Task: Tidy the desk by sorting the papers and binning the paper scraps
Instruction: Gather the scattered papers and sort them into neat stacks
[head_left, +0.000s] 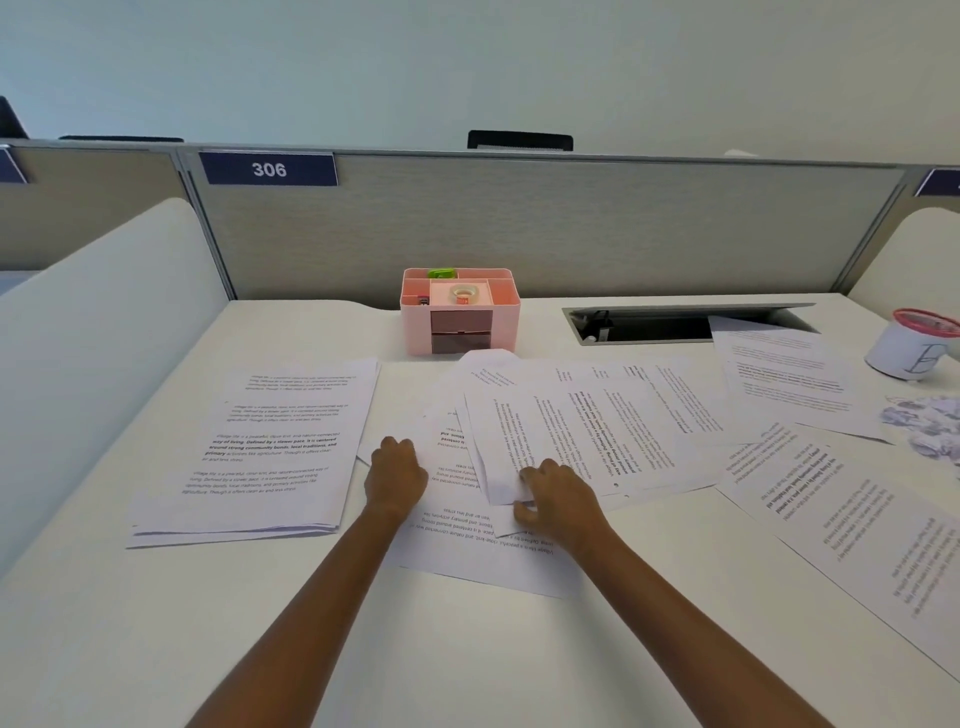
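The right hand (558, 499) pinches the corner of a printed sheet (571, 436), likely to peel it free. The left hand (395, 475), fingers curled, steadies the bottom sheet (467, 545); I cannot tell whether it grips.

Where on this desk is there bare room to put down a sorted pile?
Bare desk lies along the near edge, below the stack and the loose papers. A second patch lies behind the stack, left of the organizer. The centre and right are crowded: loose papers, scraps, cup.
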